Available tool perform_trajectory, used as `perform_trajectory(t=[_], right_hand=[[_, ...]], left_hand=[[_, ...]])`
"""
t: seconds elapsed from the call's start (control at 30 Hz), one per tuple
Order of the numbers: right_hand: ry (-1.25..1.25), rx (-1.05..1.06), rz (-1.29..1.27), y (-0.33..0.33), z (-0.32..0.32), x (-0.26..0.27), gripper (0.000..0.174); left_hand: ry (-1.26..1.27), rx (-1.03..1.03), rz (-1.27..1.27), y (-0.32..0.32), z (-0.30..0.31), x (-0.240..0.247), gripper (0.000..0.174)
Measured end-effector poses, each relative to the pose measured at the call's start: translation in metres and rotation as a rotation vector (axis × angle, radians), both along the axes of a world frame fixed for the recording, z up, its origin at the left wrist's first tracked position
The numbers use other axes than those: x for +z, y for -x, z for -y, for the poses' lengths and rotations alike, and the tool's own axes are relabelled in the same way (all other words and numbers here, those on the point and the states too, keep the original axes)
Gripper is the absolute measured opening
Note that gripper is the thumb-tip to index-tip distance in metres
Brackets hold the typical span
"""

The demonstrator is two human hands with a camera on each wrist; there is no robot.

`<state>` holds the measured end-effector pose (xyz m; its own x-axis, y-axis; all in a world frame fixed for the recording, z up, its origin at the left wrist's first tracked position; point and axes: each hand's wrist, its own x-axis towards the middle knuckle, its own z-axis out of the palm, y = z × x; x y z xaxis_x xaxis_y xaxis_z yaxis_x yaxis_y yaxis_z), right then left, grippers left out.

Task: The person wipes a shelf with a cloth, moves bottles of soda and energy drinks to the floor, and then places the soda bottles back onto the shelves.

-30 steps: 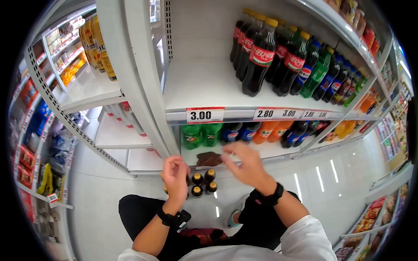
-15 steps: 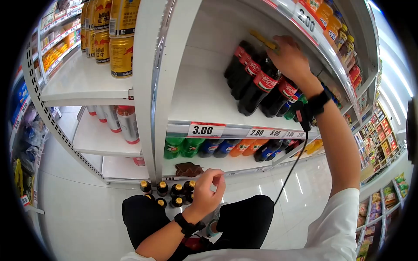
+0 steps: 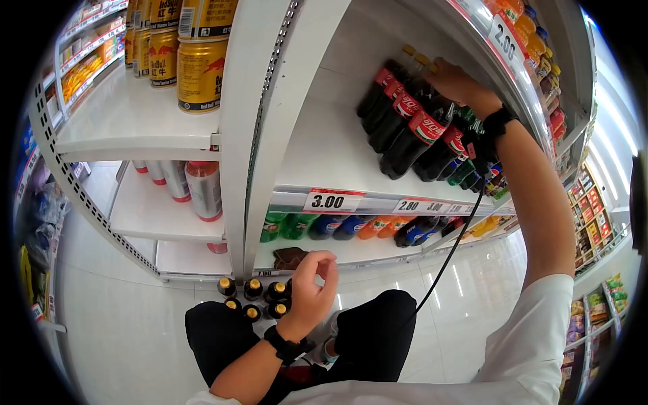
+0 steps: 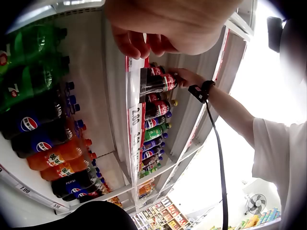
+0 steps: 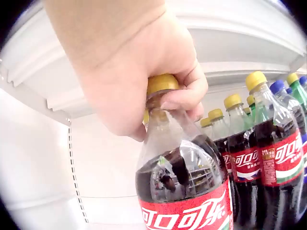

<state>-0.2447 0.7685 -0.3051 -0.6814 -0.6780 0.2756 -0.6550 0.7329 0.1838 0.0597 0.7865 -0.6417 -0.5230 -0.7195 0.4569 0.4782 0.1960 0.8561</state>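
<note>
My right hand (image 3: 459, 84) reaches up onto the shelf and grips a cola bottle (image 5: 184, 191) around its neck, just under the yellow cap (image 5: 163, 84). This bottle stands at the front of a row of cola bottles (image 3: 385, 108) with red labels. In the right wrist view, thumb and fingers curl around the neck from both sides. Low in front of the shelves, my left hand (image 3: 312, 293) hangs with loosely curled fingers and holds nothing. Below it on the floor, several dark bottles with yellow caps (image 3: 253, 290) stand together beside my knee.
Pepsi, green and orange bottles (image 3: 374, 227) line the lower shelf, near a brown crumpled object (image 3: 289, 258). A white upright (image 3: 260, 135) separates gold cans (image 3: 202, 74) on the left. The upper shelf edge (image 3: 496, 40) overhangs my right arm. A black cable (image 3: 449, 253) trails from the right wrist.
My right hand has risen from in front of the lower shelf to the cola bottles and now grips one by the neck. The left hand stays low. The head view has shifted.
</note>
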Motion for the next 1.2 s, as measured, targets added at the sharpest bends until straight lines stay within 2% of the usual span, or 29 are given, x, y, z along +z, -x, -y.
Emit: perform_trajectory(t=[0.03, 0.07, 0.13, 0.37, 0.43, 0.53, 0.57, 0.63, 0.77, 0.9, 0.97, 1.2], right_hand=[[0.03, 0.086, -0.054, 0.003, -0.001, -0.001, 0.057], [0.029, 0.085, -0.055, 0.006, -0.004, -0.001, 0.057], [0.046, 0.168, -0.083, -0.018, -0.007, -0.002, 0.051], [0.048, 0.245, -0.144, -0.038, -0.018, -0.004, 0.043], [0.055, 0.388, -0.145, -0.048, -0.026, -0.006, 0.036], [-0.003, 0.327, -0.056, -0.076, -0.037, -0.004, 0.029], [-0.001, 0.324, -0.06, -0.077, -0.04, -0.005, 0.029], [0.004, 0.433, -0.24, -0.075, -0.045, -0.012, 0.028], [0.058, 0.551, -0.32, -0.079, -0.052, -0.02, 0.026], [0.014, 0.503, -0.369, -0.104, -0.059, -0.024, 0.026], [-0.007, 0.582, -0.439, -0.109, -0.064, -0.027, 0.026], [-0.033, 0.578, -0.479, -0.133, -0.089, -0.015, 0.027]], left_hand=[[0.016, -0.007, 0.003, -0.002, -0.001, 0.003, 0.01], [0.033, -0.014, 0.006, -0.003, -0.003, 0.005, 0.01], [0.045, -0.015, 0.002, -0.003, -0.005, 0.004, 0.01], [0.069, -0.02, 0.018, -0.003, -0.013, -0.001, 0.011], [0.058, -0.025, 0.012, -0.002, -0.014, -0.002, 0.011], [0.052, -0.04, 0.016, -0.002, -0.017, -0.004, 0.011], [0.057, -0.044, 0.026, -0.003, -0.018, -0.004, 0.011], [0.081, -0.035, 0.027, -0.005, -0.02, -0.002, 0.011], [0.086, -0.049, 0.021, -0.005, -0.024, -0.005, 0.01], [0.107, -0.052, 0.03, -0.008, -0.026, -0.007, 0.01], [0.127, -0.037, 0.027, -0.01, -0.028, -0.008, 0.01], [0.166, -0.024, 0.038, -0.017, -0.032, -0.011, 0.011]])
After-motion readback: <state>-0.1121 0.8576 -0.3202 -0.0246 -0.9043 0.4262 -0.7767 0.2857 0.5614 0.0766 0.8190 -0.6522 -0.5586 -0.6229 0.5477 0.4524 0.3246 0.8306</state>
